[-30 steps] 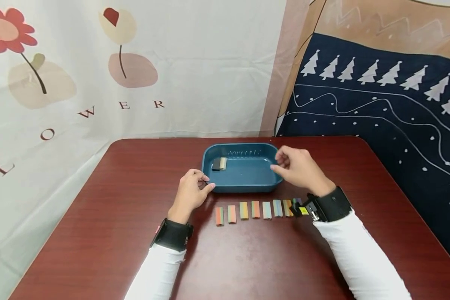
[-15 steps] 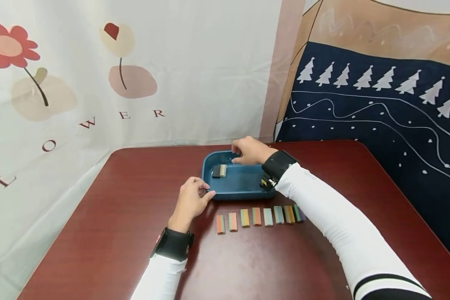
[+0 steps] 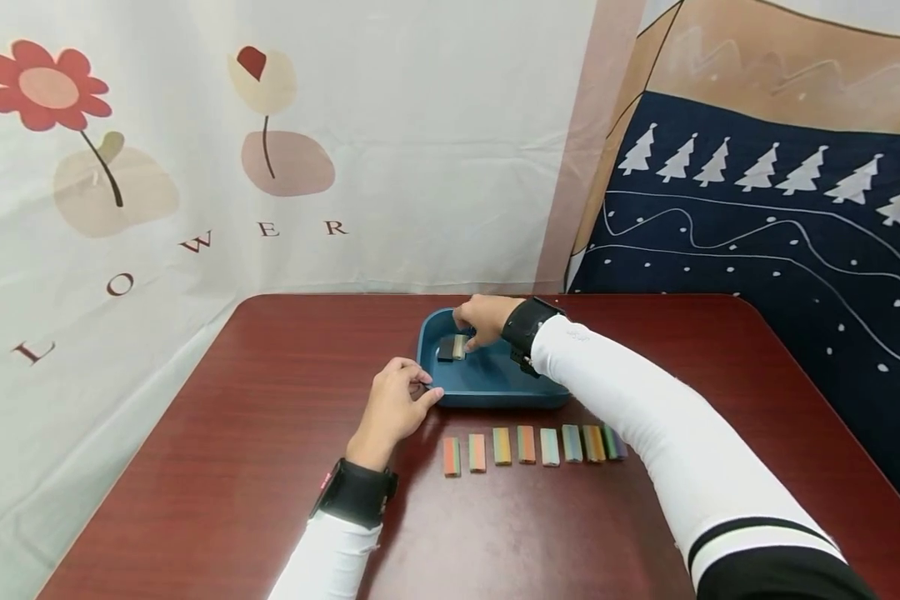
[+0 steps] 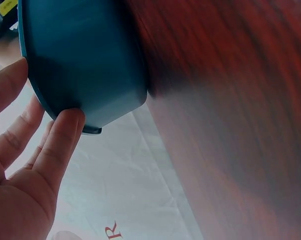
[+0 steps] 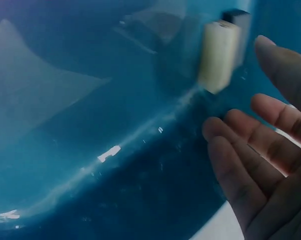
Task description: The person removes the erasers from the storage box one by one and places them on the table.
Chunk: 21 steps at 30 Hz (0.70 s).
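Observation:
A blue rectangular tray [image 3: 495, 398] stands on the table. My left hand [image 3: 392, 408] holds its near left corner, with thumb and fingers at the rim [image 4: 34, 90] in the left wrist view. Inside the tray, a cream block [image 3: 460, 347] and a black block [image 3: 446, 349] stand side by side near the left end. My right hand [image 3: 486, 317] reaches into the tray just beside the cream block. In the right wrist view its fingers [image 5: 240, 175] are spread and relaxed, apart from the blocks, with nothing between them.
Several small two-coloured blocks [image 3: 526, 445] lie in a row on the dark red table [image 3: 307, 350], in front of the tray. A white printed curtain [image 3: 435, 167] hangs behind the table, and a navy cloth with trees [image 3: 750, 267] hangs at the right.
My right hand has moved left from the tray's right end, across it, and lowered beside the cream block. The left hand stays at the corner. The head view has shifted slightly.

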Each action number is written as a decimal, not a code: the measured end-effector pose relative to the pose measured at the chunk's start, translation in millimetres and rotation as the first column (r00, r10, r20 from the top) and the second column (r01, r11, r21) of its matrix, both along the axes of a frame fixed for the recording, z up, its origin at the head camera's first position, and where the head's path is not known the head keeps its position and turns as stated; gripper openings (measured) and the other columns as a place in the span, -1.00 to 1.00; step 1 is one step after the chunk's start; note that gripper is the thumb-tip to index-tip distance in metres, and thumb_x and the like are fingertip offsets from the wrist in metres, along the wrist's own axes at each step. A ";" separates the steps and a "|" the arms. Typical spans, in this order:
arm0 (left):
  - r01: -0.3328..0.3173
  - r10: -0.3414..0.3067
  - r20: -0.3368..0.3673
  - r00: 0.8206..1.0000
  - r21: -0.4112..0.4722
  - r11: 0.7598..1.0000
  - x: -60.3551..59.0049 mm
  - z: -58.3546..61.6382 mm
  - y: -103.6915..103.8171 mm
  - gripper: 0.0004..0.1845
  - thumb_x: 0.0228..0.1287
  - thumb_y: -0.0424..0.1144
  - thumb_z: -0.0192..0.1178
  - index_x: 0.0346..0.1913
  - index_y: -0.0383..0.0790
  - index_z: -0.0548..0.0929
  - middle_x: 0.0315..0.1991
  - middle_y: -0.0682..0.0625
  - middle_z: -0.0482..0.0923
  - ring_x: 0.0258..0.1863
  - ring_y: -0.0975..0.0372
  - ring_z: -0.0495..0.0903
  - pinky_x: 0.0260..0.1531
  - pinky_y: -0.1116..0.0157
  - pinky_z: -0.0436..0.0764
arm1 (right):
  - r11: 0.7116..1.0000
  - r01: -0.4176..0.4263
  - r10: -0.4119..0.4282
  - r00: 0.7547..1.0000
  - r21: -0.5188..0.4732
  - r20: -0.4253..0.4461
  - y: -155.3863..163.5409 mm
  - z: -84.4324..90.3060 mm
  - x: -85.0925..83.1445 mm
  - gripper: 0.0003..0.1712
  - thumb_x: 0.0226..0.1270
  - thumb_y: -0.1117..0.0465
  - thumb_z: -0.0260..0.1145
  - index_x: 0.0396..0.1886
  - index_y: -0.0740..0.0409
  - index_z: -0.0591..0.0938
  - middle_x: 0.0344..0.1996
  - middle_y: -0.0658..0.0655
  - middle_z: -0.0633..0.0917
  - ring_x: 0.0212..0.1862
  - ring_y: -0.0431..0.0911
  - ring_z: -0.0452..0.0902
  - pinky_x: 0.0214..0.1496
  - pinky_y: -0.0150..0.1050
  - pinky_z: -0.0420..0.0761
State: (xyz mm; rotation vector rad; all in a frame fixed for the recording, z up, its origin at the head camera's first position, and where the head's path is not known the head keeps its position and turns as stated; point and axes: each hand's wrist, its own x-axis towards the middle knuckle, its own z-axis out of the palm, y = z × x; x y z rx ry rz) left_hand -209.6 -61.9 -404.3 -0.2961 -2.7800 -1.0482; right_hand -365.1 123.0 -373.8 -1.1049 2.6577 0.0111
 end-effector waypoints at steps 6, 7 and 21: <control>0.008 -0.008 0.005 1.000 -0.008 1.000 0.4 2.4 0.7 -0.80 0.20 -0.19 0.40 -0.28 -0.26 0.67 -0.10 -0.06 0.48 -0.17 0.13 0.61 -0.12 0.23 0.62 | 0.996 -0.074 0.074 0.997 0.042 -0.005 -6.9 -7.2 3.0 -0.57 0.19 -0.05 0.45 -0.12 0.12 0.57 -0.29 0.07 0.62 -0.28 -0.12 0.54 -0.18 -0.24 0.57; 0.008 -0.008 0.007 1.000 -0.011 1.000 0.3 2.7 0.9 -0.80 0.20 -0.19 0.39 -0.27 -0.26 0.67 -0.09 -0.06 0.48 -0.17 0.13 0.61 -0.11 0.23 0.62 | 0.996 -0.078 0.078 0.997 0.041 -0.010 -7.5 -7.6 3.8 -0.58 0.19 -0.05 0.46 -0.14 0.12 0.57 -0.31 0.06 0.61 -0.29 -0.12 0.54 -0.19 -0.23 0.56; 0.009 -0.009 0.002 1.000 -0.025 1.000 0.8 0.9 -0.9 -0.79 0.21 -0.18 0.39 -0.25 -0.28 0.67 -0.07 -0.07 0.49 -0.16 0.12 0.61 -0.13 0.22 0.62 | 0.993 -0.114 0.115 0.986 0.017 -0.123 -15.4 -26.5 2.9 -0.68 0.22 0.05 0.46 -0.22 0.17 0.61 -0.41 0.03 0.63 -0.35 -0.18 0.57 -0.24 -0.26 0.61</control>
